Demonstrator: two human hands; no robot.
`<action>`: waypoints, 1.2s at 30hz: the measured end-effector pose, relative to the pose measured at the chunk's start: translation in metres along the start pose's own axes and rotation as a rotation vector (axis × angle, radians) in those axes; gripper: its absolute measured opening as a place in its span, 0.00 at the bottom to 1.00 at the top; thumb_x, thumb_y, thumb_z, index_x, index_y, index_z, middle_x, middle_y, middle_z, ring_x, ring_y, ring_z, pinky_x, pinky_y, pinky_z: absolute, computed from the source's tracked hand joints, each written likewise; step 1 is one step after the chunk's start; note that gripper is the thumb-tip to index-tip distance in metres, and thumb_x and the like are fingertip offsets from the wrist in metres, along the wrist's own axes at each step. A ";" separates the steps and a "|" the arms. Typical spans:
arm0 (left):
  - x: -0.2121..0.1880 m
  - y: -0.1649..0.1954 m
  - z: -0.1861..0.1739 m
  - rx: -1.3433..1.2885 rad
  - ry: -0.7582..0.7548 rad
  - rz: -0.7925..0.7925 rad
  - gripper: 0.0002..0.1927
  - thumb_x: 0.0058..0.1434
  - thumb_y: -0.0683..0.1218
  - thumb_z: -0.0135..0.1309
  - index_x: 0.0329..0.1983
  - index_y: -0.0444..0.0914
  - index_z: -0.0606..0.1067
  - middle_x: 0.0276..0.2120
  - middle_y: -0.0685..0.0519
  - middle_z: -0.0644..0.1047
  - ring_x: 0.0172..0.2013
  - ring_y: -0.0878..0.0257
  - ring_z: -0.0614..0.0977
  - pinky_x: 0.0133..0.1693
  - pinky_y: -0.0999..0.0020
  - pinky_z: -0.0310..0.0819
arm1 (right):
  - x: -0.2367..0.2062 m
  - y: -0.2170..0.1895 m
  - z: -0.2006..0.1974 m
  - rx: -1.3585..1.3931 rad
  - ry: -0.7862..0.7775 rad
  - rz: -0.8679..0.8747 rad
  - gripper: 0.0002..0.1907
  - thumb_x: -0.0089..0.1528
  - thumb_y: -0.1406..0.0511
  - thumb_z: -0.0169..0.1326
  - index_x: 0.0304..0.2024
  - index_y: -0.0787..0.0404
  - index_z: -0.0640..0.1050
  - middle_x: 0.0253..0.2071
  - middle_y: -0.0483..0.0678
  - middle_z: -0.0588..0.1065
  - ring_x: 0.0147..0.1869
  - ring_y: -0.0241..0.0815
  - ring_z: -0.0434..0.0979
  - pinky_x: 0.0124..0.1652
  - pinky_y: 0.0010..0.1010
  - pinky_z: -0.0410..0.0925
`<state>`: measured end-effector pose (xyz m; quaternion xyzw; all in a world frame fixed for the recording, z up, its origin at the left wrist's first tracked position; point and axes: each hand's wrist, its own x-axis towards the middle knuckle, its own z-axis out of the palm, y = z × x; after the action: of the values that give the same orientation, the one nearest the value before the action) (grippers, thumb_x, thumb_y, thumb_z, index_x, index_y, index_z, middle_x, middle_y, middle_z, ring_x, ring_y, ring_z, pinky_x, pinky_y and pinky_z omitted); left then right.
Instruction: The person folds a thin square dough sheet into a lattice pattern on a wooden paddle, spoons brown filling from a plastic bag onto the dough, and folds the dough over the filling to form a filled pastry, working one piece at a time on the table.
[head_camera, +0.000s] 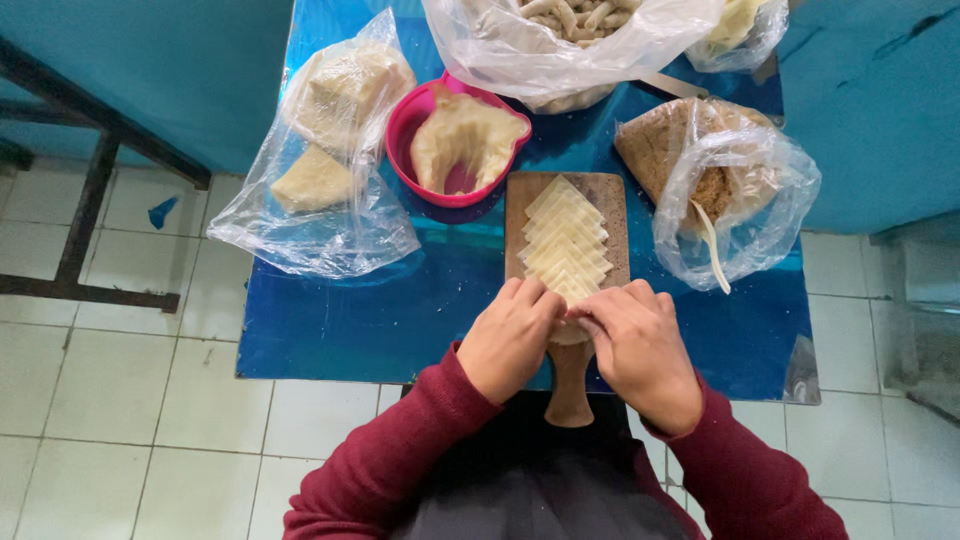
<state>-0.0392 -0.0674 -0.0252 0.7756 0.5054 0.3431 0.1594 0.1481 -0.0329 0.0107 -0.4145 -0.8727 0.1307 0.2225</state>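
While both hands meet at the near end of the wooden paddle board (588, 200), the left hand (511, 338) and right hand (640, 345) pinch one pale dough square (570, 332) between them, nearest of the overlapping row (565, 240) on the blue bench (400, 320).

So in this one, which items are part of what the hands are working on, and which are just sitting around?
In hand:
- left hand and right hand, fingers pinching one pale wrapper
- row of overlapping dough squares
- wooden paddle board

Sitting around:
- pink bowl holding a pale lump
- clear bag of wrapper stacks
- bag of brown filling with spoon
- bag of finished pieces
- blue table
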 end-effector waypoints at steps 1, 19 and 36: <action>0.000 0.000 0.000 0.006 -0.002 0.003 0.06 0.58 0.38 0.53 0.38 0.36 0.72 0.37 0.46 0.72 0.42 0.49 0.73 0.45 0.59 0.71 | 0.000 -0.002 -0.001 -0.009 0.002 -0.013 0.06 0.58 0.66 0.59 0.38 0.53 0.82 0.36 0.41 0.78 0.44 0.47 0.72 0.41 0.39 0.59; 0.021 -0.021 0.005 -0.224 0.080 -0.099 0.06 0.52 0.37 0.57 0.33 0.38 0.74 0.33 0.48 0.75 0.39 0.47 0.77 0.42 0.57 0.71 | 0.026 0.030 0.002 0.208 -0.162 0.130 0.04 0.54 0.65 0.62 0.31 0.57 0.81 0.30 0.46 0.78 0.40 0.50 0.72 0.42 0.38 0.65; 0.023 -0.022 -0.001 0.042 -0.182 0.022 0.12 0.51 0.37 0.55 0.39 0.37 0.72 0.36 0.47 0.74 0.42 0.46 0.75 0.44 0.55 0.72 | 0.020 0.022 0.006 -0.005 -0.011 -0.056 0.03 0.56 0.67 0.60 0.32 0.54 0.80 0.33 0.42 0.78 0.43 0.49 0.72 0.41 0.41 0.64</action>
<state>-0.0491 -0.0372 -0.0290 0.8122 0.4874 0.2623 0.1845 0.1487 -0.0043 0.0023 -0.3898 -0.8855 0.1243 0.2202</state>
